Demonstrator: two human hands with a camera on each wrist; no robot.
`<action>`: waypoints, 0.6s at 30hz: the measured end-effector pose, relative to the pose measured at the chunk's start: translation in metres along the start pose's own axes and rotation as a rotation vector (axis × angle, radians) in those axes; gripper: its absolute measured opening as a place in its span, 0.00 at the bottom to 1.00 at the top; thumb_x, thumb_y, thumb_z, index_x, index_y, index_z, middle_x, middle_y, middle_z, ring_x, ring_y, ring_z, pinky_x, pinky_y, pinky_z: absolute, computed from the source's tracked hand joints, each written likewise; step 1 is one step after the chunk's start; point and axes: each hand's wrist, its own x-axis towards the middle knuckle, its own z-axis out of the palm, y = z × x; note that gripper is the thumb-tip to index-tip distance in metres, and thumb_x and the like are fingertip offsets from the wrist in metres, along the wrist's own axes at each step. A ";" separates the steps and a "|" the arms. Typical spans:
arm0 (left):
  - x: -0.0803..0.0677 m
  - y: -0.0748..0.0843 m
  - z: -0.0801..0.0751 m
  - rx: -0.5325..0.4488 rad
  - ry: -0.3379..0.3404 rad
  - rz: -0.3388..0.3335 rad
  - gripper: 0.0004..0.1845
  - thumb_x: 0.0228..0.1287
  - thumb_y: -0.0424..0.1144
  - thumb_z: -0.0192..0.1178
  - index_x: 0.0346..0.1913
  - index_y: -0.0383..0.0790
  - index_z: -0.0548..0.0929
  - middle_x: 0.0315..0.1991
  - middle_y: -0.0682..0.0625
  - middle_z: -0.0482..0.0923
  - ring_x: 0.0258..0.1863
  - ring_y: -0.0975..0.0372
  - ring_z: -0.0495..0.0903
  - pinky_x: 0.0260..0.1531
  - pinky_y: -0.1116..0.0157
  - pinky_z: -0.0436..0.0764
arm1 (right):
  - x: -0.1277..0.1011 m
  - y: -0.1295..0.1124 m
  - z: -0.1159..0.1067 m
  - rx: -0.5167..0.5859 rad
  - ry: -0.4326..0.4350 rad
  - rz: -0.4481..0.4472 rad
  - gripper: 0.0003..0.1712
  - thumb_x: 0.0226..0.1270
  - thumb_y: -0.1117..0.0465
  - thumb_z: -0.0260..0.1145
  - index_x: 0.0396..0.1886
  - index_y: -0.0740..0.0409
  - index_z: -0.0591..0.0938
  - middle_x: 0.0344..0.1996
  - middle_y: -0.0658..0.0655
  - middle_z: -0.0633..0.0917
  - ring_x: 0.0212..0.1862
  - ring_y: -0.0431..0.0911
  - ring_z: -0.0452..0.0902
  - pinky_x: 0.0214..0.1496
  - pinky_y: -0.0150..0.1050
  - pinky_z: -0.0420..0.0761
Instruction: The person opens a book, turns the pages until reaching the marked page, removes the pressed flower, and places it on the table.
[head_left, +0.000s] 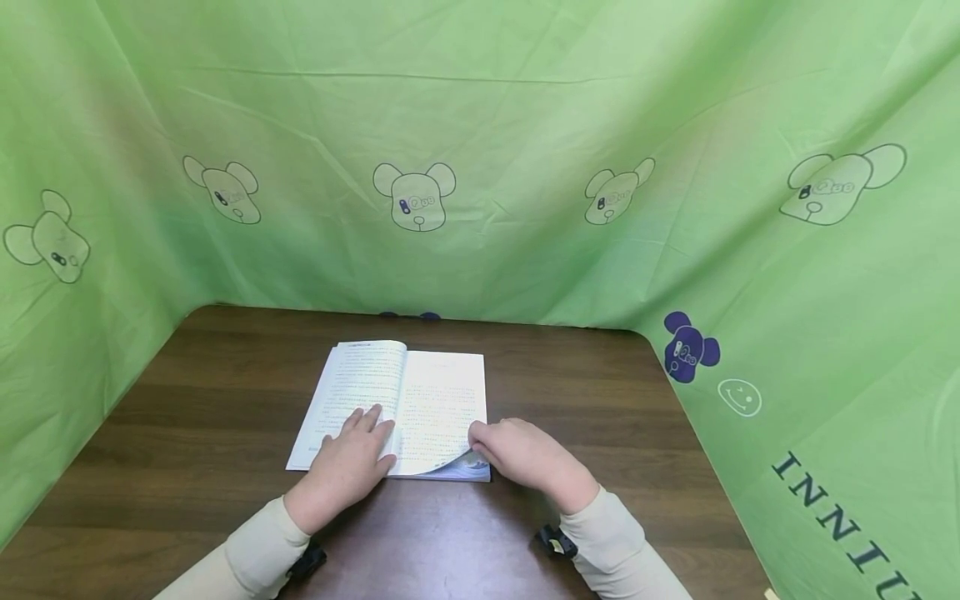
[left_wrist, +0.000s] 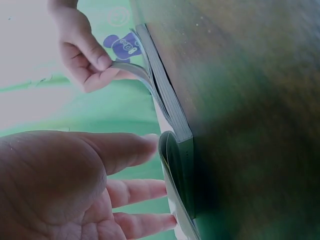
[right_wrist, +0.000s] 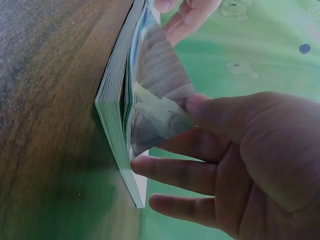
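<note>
An open book (head_left: 442, 383) lies on the brown wooden table, with printed text on both pages. My left hand (head_left: 348, 462) rests with spread fingers on the left page close to the spine. At the lower right corner, my right hand (head_left: 525, 454) pinches a page (right_wrist: 162, 82) between thumb and forefinger and holds it lifted in a curve. A bluish picture shows on the sheet below the raised corner. In the right wrist view the thick block of pages (right_wrist: 112, 120) lies under the lifted sheet, its edges facing the camera.
The wooden table (head_left: 247, 392) reaches to a green cloth (head_left: 510, 267) printed with bear outlines, which hangs behind it and on both sides. Dark wrist straps (head_left: 557, 542) sit at both sleeves.
</note>
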 end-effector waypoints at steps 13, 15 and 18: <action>-0.001 0.001 0.003 0.001 0.021 0.018 0.45 0.55 0.67 0.70 0.67 0.38 0.78 0.74 0.35 0.67 0.73 0.37 0.64 0.50 0.26 0.72 | 0.003 -0.003 0.000 -0.159 0.283 -0.026 0.05 0.73 0.55 0.67 0.37 0.48 0.79 0.19 0.41 0.81 0.20 0.41 0.76 0.29 0.41 0.79; -0.001 0.001 0.003 0.005 0.025 0.024 0.46 0.52 0.66 0.73 0.67 0.39 0.78 0.74 0.35 0.67 0.73 0.37 0.65 0.49 0.26 0.73 | 0.004 -0.003 -0.001 -0.169 0.311 -0.035 0.05 0.72 0.55 0.68 0.38 0.48 0.79 0.22 0.41 0.83 0.23 0.41 0.80 0.33 0.41 0.80; -0.001 0.000 0.003 0.003 0.036 0.028 0.44 0.52 0.62 0.75 0.66 0.39 0.78 0.73 0.35 0.67 0.72 0.36 0.65 0.47 0.26 0.73 | 0.005 -0.003 -0.002 -0.169 0.337 -0.050 0.04 0.72 0.55 0.68 0.39 0.47 0.81 0.25 0.41 0.85 0.27 0.40 0.82 0.36 0.41 0.80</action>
